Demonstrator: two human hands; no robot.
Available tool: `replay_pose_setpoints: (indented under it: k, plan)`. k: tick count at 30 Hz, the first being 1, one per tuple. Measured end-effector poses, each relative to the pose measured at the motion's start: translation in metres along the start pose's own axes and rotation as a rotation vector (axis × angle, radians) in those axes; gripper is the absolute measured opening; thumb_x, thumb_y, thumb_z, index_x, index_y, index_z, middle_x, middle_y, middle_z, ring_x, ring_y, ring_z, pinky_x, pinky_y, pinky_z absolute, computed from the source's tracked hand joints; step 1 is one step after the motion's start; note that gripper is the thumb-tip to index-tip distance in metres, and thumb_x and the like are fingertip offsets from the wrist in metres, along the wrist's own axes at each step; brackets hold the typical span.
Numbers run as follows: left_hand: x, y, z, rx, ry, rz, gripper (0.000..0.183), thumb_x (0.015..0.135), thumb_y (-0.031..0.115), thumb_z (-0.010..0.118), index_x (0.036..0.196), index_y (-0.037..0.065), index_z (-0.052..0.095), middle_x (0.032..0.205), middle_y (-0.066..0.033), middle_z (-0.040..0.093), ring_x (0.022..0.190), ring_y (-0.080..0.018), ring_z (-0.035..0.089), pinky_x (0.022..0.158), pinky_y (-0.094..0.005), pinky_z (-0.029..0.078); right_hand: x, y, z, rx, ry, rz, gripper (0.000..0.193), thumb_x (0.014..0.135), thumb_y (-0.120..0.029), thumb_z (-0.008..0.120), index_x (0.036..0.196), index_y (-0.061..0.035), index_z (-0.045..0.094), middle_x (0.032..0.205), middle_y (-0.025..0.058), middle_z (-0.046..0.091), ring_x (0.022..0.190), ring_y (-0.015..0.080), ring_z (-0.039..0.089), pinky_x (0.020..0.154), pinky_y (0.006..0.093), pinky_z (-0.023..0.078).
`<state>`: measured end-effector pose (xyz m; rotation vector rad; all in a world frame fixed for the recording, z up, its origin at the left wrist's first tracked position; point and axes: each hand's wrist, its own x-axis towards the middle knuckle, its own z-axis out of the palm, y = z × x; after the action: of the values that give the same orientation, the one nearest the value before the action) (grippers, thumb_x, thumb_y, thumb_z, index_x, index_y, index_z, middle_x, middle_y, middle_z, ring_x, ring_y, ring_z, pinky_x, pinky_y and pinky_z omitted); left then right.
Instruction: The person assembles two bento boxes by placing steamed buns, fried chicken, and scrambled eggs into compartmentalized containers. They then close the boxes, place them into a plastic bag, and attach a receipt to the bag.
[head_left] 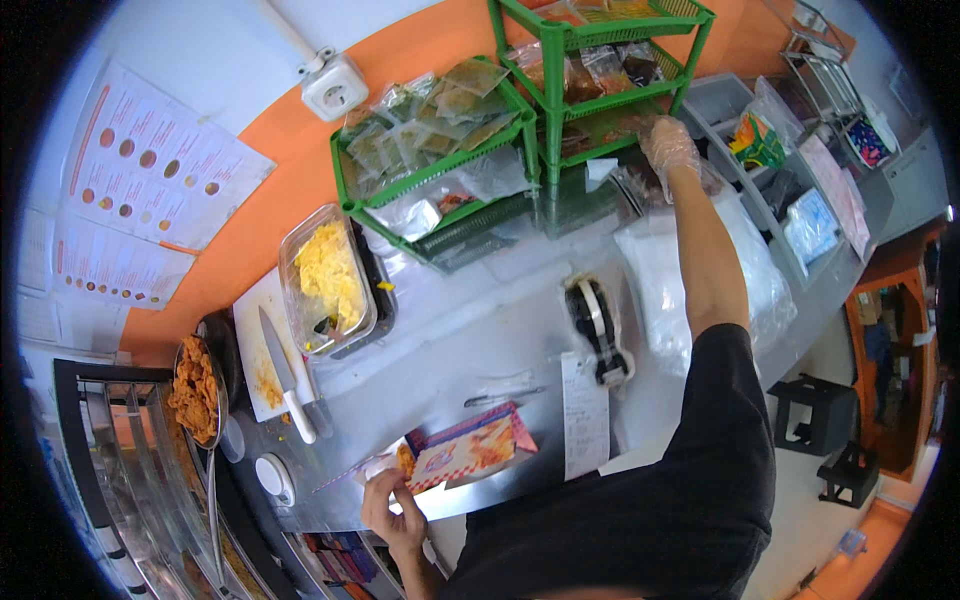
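Counter of grey metal, with a green rack at its far edge. At its near edge, an open carton: cream, red-checked, purple-edged, food-pictured. Left hand, fingers curled, is at its left end, gloved right hand at the rack; both grips unclear.

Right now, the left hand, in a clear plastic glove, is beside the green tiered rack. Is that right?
Not quite: the head view shows that it is the right hand, in a clear plastic glove, beside the green tiered rack. The left hand is by the printed box.
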<state>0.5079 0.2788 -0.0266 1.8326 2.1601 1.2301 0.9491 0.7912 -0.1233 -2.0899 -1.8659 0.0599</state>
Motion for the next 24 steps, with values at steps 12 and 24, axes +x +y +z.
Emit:
replay_pose_setpoints:
  k: [12,24]
  plan:
    - [0.016,0.044,0.039,0.063,-0.031,-0.151,0.024,0.083,-0.017,0.058,0.097,0.0,0.07,0.088,-0.0136,0.072,0.076,-0.0243,0.069,0.066,-0.0312,0.051,0.016,-0.018,-0.048,0.134,0.005,0.318,0.036,0.094,-0.039,0.067,0.103,-0.0049,0.077,0.111,0.0168,0.076,0.106,0.041,0.072,0.095,0.0514,0.056]
    - [-0.018,0.048,0.017,0.223,-0.01,-0.17,0.017,0.086,-0.013,0.064,0.096,-0.001,0.071,0.092,-0.0162,0.074,0.085,-0.0317,0.072,0.079,-0.0367,0.056,0.148,0.005,0.0,-0.318,0.069,-0.533,0.056,0.097,-0.056,0.057,0.136,-0.0158,0.064,0.142,0.015,0.061,0.13,0.0353,0.058,0.107,0.0499,0.047]
